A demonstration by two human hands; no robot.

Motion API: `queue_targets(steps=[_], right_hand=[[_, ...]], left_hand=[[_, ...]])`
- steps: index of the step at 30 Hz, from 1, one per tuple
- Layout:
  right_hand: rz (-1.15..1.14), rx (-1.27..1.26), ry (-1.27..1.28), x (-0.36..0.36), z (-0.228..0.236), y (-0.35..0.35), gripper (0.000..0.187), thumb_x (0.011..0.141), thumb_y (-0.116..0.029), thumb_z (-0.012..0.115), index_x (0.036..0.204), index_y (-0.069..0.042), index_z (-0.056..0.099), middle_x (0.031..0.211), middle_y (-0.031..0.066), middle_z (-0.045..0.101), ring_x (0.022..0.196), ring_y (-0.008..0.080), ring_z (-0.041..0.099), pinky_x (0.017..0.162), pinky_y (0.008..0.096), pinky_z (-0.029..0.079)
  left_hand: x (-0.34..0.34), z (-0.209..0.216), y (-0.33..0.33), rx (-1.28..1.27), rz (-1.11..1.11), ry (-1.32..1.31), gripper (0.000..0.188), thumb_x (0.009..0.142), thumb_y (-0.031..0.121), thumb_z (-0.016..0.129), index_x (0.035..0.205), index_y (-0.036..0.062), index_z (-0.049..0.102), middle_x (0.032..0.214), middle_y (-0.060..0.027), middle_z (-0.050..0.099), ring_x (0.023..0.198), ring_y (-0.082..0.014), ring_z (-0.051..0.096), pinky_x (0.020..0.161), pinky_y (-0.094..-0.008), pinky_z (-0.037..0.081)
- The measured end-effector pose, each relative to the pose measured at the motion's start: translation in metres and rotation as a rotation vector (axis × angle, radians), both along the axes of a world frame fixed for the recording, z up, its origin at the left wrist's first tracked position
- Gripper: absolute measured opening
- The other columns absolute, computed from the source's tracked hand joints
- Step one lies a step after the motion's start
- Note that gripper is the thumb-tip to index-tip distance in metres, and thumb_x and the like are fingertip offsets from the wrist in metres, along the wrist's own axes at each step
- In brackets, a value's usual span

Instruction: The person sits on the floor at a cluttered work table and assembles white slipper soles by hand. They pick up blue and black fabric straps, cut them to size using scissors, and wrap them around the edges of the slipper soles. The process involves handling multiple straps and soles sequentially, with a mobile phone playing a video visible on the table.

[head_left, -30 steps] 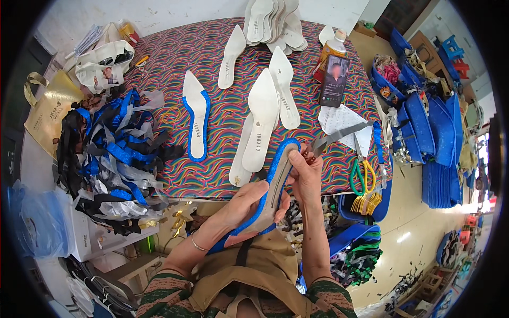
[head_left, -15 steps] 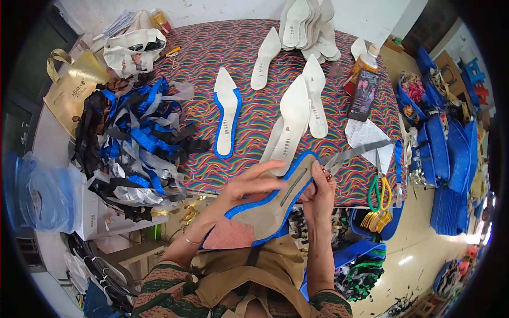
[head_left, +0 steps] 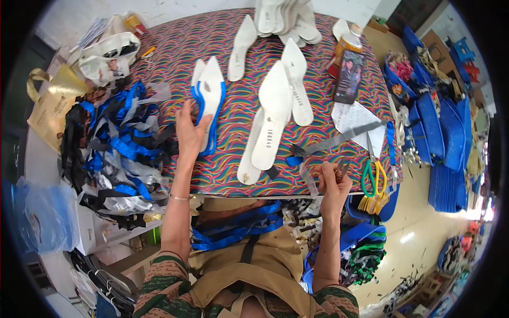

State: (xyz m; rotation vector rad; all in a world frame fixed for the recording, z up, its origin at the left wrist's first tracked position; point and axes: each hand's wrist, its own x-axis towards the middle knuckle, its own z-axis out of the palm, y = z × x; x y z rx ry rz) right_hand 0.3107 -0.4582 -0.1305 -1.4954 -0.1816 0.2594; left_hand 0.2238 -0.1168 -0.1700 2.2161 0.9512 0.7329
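Observation:
Two blue-edged white insoles (head_left: 213, 85) lie overlapped on the left part of the table. My left hand (head_left: 188, 130) is at their lower left side, fingers apart, with its thumb touching the upper insole. Near the front edge, my right hand (head_left: 335, 186) is closed around small metal snips (head_left: 343, 165), whose blades point away from me. A grey strip (head_left: 344, 139) lies just beyond that hand, beside a short blue piece (head_left: 294, 161). Between my hands, two plain white insoles (head_left: 274, 114) overlap. Blue strips (head_left: 238, 228) hang across my lap over a tan apron (head_left: 249, 257).
A tangled heap of blue, black and clear strips (head_left: 122, 143) covers the table's left side. Scissors with green and yellow handles (head_left: 374, 177), a phone (head_left: 349, 77) and a bottle (head_left: 347, 42) stand at right. Insoles are stacked (head_left: 283, 18) at the back; blue baskets (head_left: 448, 143) stand beyond.
The blue-edged insole from my hands now lies with the other one on the left. My left hand has moved left and away from me; my right hand has moved slightly right.

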Motion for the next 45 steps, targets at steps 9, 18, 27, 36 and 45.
queue_targets(steps=[9, 18, 27, 36, 45], right_hand=[[0.068, -0.601, -0.534, 0.007, -0.028, 0.008, 0.020, 0.079, -0.004, 0.073, 0.098, -0.001, 0.068, 0.083, 0.0085, 0.060, 0.069, 0.0138, 0.058, 0.060, 0.0265, 0.044], [0.055, -0.464, -0.348, 0.013, -0.041, -0.006, 0.011, 0.080, -0.003, 0.070, 0.089, 0.002, 0.068, 0.078, 0.0077, 0.060, 0.065, 0.0146, 0.055, 0.057, 0.0279, 0.043], [0.072, -0.379, -0.400, -0.020, -0.028, -0.044, 0.006, 0.087, 0.001, 0.063, 0.092, 0.000, 0.060, 0.069, 0.0066, 0.061, 0.060, 0.0092, 0.054, 0.057, 0.0244, 0.043], [-0.594, -0.960, -0.234, -0.075, -0.113, -0.318, 0.004, 0.088, -0.002, 0.054, 0.090, 0.000, 0.057, 0.066, 0.0116, 0.052, 0.059, 0.0155, 0.044, 0.055, 0.0313, 0.041], [-0.841, -1.251, 0.162, -0.229, -0.166, -0.515, 0.030, 0.087, -0.025, 0.059, 0.078, 0.003, 0.065, 0.069, 0.0124, 0.064, 0.065, 0.0176, 0.061, 0.055, 0.0361, 0.045]], left_hand=[[0.009, 0.037, -0.149, 0.131, -0.559, -0.318, 0.010, 0.081, 0.005, 0.069, 0.089, -0.0007, 0.067, 0.085, -0.0106, 0.059, 0.083, -0.0280, 0.056, 0.076, -0.0385, 0.044], [0.051, 0.023, -0.193, 0.313, -0.675, -0.064, 0.015, 0.075, 0.013, 0.074, 0.084, 0.0028, 0.069, 0.079, -0.0066, 0.055, 0.083, -0.0253, 0.051, 0.075, -0.0380, 0.038], [0.032, 0.037, -0.177, -0.850, -0.276, -0.721, 0.004, 0.087, 0.005, 0.065, 0.086, 0.0016, 0.065, 0.094, -0.0054, 0.066, 0.092, -0.0174, 0.060, 0.084, -0.0308, 0.046], [-0.012, 0.095, -0.075, -1.048, -0.168, -1.162, 0.021, 0.098, 0.016, 0.053, 0.102, -0.0035, 0.058, 0.097, -0.0126, 0.064, 0.084, -0.0185, 0.061, 0.082, -0.0349, 0.050], [-0.026, 0.130, -0.126, -1.046, -0.449, -0.827, 0.016, 0.099, 0.013, 0.051, 0.102, -0.0005, 0.058, 0.084, -0.0129, 0.065, 0.061, -0.0201, 0.064, 0.059, -0.0332, 0.056]])
